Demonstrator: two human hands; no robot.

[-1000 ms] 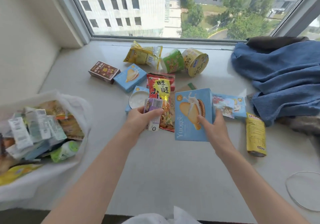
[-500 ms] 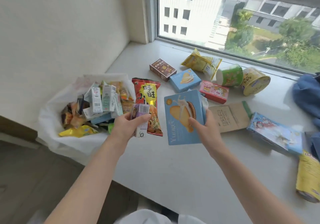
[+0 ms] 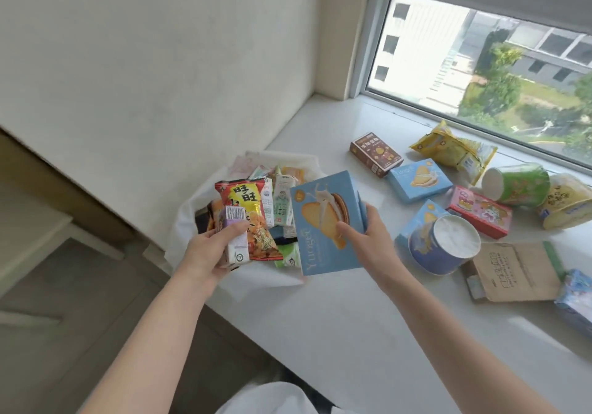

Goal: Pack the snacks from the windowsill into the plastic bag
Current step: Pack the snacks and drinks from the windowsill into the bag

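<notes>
The left hand (image 3: 209, 253) grips a red snack packet (image 3: 248, 218) and a small purple carton (image 3: 235, 237) together, while the right hand (image 3: 368, 237) grips a large blue biscuit box (image 3: 323, 221), both held over the white plastic bag (image 3: 256, 280) at the windowsill's (image 3: 352, 333) left end. Beyond them, the bag already holds cartons and packets. Further right on the sill lie a blue tub (image 3: 443, 245), a smaller blue box (image 3: 418, 179), a pink box (image 3: 479, 215), a brown box (image 3: 374, 153), a yellow bag (image 3: 455, 149) and two cups, green (image 3: 515, 183) and yellow (image 3: 565, 205).

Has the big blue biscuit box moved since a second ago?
Yes. The big blue biscuit box, gripped by the right hand, now overlaps the plastic bag, away from the brown box.
</notes>
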